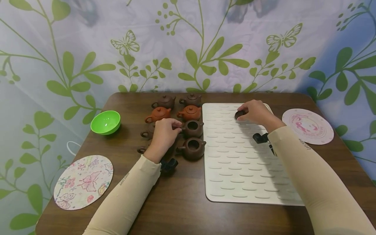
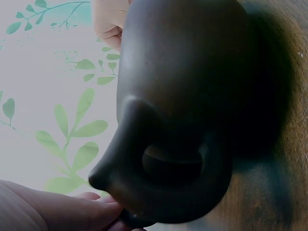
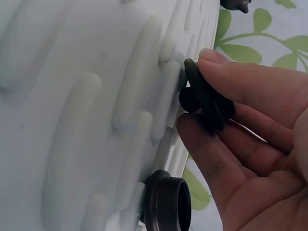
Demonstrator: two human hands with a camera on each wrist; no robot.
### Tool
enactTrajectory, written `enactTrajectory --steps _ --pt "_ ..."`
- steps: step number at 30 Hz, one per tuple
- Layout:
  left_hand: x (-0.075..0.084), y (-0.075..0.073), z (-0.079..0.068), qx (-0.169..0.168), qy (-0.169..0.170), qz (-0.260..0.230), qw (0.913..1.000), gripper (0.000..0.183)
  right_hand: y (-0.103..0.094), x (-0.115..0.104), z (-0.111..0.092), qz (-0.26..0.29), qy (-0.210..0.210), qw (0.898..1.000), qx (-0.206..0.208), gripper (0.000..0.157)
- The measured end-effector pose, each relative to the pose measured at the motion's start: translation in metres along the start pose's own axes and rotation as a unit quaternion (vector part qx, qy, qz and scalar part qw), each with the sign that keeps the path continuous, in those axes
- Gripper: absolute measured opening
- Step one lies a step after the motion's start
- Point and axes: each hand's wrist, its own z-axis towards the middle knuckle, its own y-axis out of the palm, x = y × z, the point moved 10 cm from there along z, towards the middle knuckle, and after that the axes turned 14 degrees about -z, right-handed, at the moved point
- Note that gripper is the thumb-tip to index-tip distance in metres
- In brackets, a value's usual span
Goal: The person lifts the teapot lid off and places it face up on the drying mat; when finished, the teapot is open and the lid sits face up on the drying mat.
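My left hand (image 1: 164, 135) pinches the handle of a dark brown lidless teapot (image 1: 193, 129), whose handle fills the lower part of the left wrist view. Another lidless dark teapot (image 1: 192, 149) stands just in front of it. Above the back of the white ridged mat (image 1: 226, 156), my right hand (image 1: 255, 112) holds a dark teapot lid (image 3: 209, 98) between thumb and fingers. A second dark lid (image 3: 168, 204) lies on the mat close by, knob side down. Behind my left hand, further dark teapots are partly hidden.
Two orange teapots (image 1: 189, 112) and two lidded brown teapots (image 1: 191, 99) stand at the back. A green bowl (image 1: 105, 122) and a butterfly-patterned round mat (image 1: 85, 182) sit at left. A pink round mat (image 1: 308, 126) lies at right. A leaf-patterned curtain (image 1: 205, 42) hangs behind the table.
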Motion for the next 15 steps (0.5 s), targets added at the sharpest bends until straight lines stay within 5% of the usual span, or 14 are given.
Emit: enactTrajectory --steps 15 --pt "0.0003 0.0008 -0.0003 -0.002 -0.003 0.0 1.0 0.011 -0.0012 0.0008 -0.0013 -0.024 -0.003 1.0 -0.001 0.051"
